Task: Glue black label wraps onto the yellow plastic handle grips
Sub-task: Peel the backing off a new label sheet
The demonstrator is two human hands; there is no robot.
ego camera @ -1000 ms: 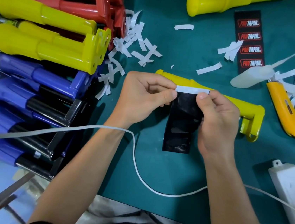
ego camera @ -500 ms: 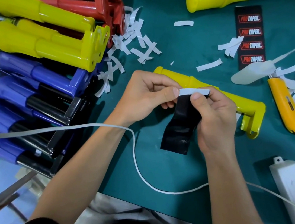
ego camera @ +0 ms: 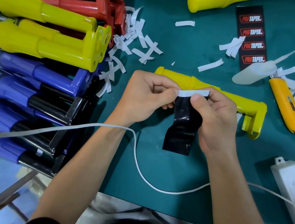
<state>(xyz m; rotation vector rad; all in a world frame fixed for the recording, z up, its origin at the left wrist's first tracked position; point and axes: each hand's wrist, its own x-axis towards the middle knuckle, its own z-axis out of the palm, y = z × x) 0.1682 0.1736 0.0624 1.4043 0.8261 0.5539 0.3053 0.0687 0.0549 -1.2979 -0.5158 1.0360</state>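
- The black label wrap (ego camera: 179,134) is held up just above the table (ego camera: 173,170), its glossy length hanging loose and curling toward the person, so that the sticky side is probably kept off the green surface.
- The left hand (ego camera: 144,96) is pinched on the left end of the wrap's top edge, where a white backing strip (ego camera: 191,93) runs across; the edge is steadied there.
- The right hand (ego camera: 214,119) is closed on the same top edge at its right end, thumb on the near face, apparently so that the strip can be picked loose and the adhesive bared.
- The yellow handle grip (ego camera: 183,80) is laid flat on the table just behind both hands, within easy reach for the wrapping; no label is seen on it yet.
- Peeled white strips (ego camera: 132,42) are scattered across the table, and a printed spare label (ego camera: 251,31) is left lying face up behind the grip.
- Other grips (ego camera: 40,48) are stacked at the left, some banded in black.
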